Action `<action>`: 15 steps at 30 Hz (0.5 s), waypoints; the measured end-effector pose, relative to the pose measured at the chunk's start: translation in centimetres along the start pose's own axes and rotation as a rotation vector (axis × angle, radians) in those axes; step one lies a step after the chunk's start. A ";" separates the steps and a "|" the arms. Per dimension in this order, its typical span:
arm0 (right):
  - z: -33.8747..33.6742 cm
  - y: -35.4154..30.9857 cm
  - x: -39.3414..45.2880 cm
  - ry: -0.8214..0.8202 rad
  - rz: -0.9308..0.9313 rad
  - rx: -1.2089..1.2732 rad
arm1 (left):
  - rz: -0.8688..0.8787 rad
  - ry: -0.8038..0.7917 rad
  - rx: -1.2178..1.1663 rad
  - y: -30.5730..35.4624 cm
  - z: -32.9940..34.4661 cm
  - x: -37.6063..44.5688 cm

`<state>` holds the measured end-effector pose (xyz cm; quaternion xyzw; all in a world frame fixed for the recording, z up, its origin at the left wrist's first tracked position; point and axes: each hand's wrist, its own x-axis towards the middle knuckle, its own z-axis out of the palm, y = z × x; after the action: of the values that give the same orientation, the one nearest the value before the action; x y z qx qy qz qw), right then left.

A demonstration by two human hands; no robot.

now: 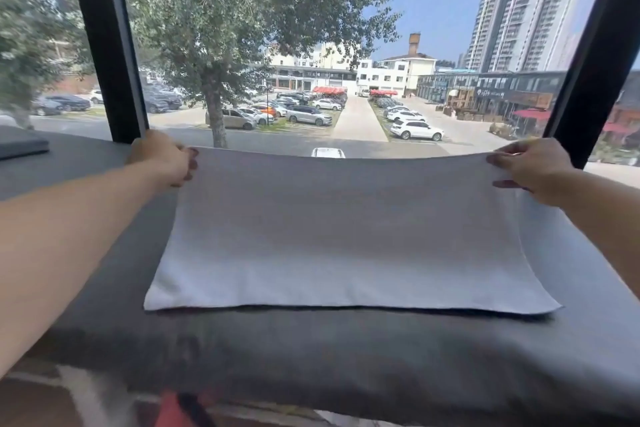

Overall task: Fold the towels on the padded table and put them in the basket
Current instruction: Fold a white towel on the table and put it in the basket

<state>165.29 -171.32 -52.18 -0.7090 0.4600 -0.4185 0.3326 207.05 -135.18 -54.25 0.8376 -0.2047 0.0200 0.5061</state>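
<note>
**Far edge lifted, first fold about to start**

The towel (346,236), pale and plain, fills the middle of the frame. Its near edge lies flat on the table (311,357), while its far edge is raised off the surface and sags slightly between the two corners. The left hand (162,158) pinches the far left corner at centre left of the frame, fingers curled over the cloth. The right hand (530,170) pinches the far right corner at centre right, with fingertips on the near face and the thumb hidden behind the hem.

The grey padded table runs across the lower half of the frame. A flat dark slab (20,146) rests on it at the far left edge. Something red (180,409) shows at the bottom edge, too blurred to identify; no basket can be made out. Behind the table a window (311,45) shows a car park.

Judging from the lift, the far edge probably comes toward the near one next. If one hand travels faster, the corners will land out of line and the fold will be skewed. The slack middle may buckle and trap a crease. A light pinch could also let a corner slip mid-swing.
</note>
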 end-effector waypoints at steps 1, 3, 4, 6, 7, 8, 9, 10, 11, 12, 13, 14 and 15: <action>-0.4 -1.2 0.3 0.058 -0.042 0.084 | 0.045 0.067 -0.065 0.6 -0.8 1.1; -1.3 -3.2 0.9 0.155 -0.140 0.138 | 0.144 0.176 -0.149 0.5 -2.2 4.0; -1.8 -4.0 0.9 0.188 -0.186 0.138 | 0.192 0.207 -0.177 0.8 -2.8 4.3; -2.7 -4.8 0.5 0.212 -0.261 0.116 | 0.246 0.217 -0.242 2.5 -3.9 1.5; -3.0 -4.7 0.1 0.204 -0.294 0.086 | 0.263 0.208 -0.268 2.8 -4.1 0.3; -3.3 -4.4 -0.4 0.187 -0.316 0.045 | 0.269 0.182 -0.282 2.6 -4.3 -0.6; -3.6 -4.0 -0.9 0.158 -0.324 0.008 | 0.270 0.154 -0.279 1.9 -4.4 -1.3; -3.9 -3.5 -1.7 0.114 -0.328 -0.018 | 0.265 0.130 -0.247 1.0 -4.6 -2.0; -4.4 -3.0 -2.5 0.058 -0.326 -0.053 | 0.258 0.114 -0.193 0.0 -4.8 -2.7; -4.9 -2.5 -3.4 -0.019 -0.315 -0.098 | 0.247 0.100 -0.127 -0.9 -5.1 -3.6; -5.4 -2.1 -4.5 -0.126 -0.283 -0.152 | 0.237 0.083 -0.075 -1.8 -5.3 -4.5; -5.9 -1.6 -5.6 -0.260 -0.241 -0.231 | 0.234 0.047 -0.044 -2.6 -5.6 -5.4; -6.2 -1.1 -6.8 -0.389 -0.204 -0.332 | 0.239 -0.008 -0.018 -3.4 -5.8 -6.4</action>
<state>158.59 -165.17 -50.52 -0.8634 0.3762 -0.2246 0.2501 203.48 -126.73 -55.83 0.8028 -0.3054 0.0750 0.5066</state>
